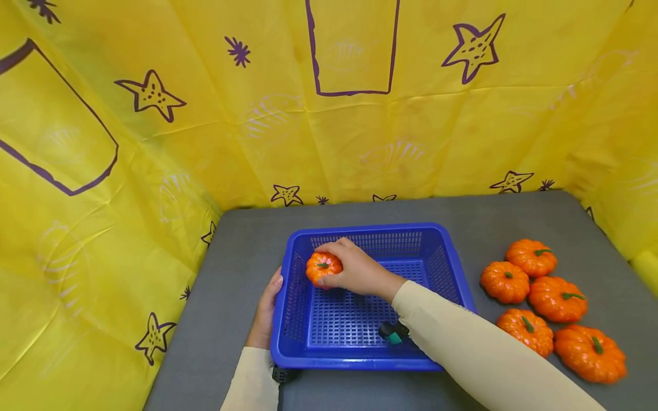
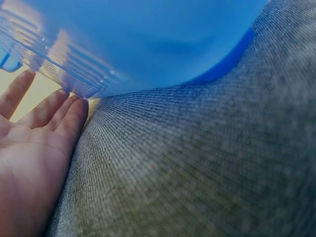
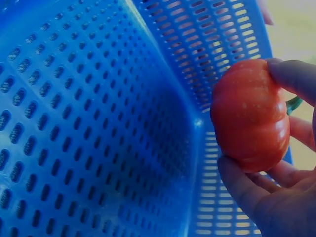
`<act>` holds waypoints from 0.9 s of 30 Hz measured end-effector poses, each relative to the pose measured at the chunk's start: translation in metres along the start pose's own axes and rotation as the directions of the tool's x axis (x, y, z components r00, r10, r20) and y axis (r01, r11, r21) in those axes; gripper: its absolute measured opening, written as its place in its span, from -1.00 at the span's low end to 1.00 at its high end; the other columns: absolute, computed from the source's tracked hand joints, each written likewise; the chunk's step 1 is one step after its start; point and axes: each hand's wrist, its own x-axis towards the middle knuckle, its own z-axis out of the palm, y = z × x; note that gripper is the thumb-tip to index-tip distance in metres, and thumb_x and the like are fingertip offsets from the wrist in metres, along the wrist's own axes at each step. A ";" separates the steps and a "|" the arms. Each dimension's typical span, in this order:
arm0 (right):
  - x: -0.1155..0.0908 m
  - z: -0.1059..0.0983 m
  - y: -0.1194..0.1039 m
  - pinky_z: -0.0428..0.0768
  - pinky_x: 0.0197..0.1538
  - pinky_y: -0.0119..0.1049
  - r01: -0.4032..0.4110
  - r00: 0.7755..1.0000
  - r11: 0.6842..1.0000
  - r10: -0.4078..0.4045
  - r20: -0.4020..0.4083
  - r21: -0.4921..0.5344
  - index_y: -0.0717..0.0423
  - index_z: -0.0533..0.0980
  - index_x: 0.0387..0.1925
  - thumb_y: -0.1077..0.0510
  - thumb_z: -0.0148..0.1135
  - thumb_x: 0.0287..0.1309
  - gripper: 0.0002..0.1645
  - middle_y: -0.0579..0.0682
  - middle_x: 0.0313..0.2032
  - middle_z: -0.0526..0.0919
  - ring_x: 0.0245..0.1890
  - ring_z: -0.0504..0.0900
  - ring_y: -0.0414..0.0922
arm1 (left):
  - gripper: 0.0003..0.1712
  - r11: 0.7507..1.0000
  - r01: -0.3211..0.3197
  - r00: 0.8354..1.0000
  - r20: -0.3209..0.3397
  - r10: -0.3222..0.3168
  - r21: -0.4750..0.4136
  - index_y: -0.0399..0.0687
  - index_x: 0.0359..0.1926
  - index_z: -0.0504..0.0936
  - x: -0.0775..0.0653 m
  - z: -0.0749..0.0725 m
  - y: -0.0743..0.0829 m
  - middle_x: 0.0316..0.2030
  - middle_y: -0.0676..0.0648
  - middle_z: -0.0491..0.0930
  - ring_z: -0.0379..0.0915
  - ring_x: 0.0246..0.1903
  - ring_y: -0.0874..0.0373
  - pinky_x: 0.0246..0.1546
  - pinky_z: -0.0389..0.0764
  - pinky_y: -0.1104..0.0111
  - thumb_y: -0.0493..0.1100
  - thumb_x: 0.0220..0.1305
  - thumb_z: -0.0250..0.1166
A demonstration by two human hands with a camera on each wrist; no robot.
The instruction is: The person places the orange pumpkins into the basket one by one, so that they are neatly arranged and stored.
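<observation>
A small orange pumpkin with a green stem is pinched between the thumb and fingers of my right hand. It is held inside the blue plastic basket, near the left wall and off the floor of the basket. In the right wrist view, the ribbed side of the pumpkin faces the camera beside the slotted wall. My left hand rests along the outside of the basket's left side. Its fingers are fairly straight in the left wrist view, with the tips at the basket's outer wall.
Several more orange pumpkins sit in a group to the right of the basket, close to my right sleeve. The grey tabletop is bordered at the back and sides by yellow cloth printed with starfish. Small black devices are on both wrists.
</observation>
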 end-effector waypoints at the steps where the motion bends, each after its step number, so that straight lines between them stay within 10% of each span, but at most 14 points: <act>1: 0.000 0.001 0.000 0.63 0.10 -0.12 -0.005 1.000 1.000 0.005 0.007 -0.004 0.07 0.58 0.40 -0.03 0.62 0.23 -0.23 0.08 0.13 0.53 0.04 0.55 -0.02 | -0.26 1.000 0.001 1.000 -0.002 -0.001 0.000 0.23 0.74 0.10 0.000 0.000 0.000 0.55 -0.13 0.35 0.42 0.39 -0.18 0.33 0.50 -0.06 0.18 0.67 -0.10; 27: 0.003 0.009 0.007 0.61 0.24 0.04 -0.085 0.995 0.995 0.088 0.055 -0.050 0.13 0.56 0.40 0.21 0.57 0.30 -0.32 0.19 0.23 0.50 0.17 0.57 0.11 | -0.29 1.000 0.014 0.999 -0.032 -0.015 -0.008 0.29 0.72 0.16 -0.003 0.000 0.000 0.59 -0.22 0.28 0.43 0.39 -0.21 0.32 0.52 -0.09 0.18 0.66 -0.07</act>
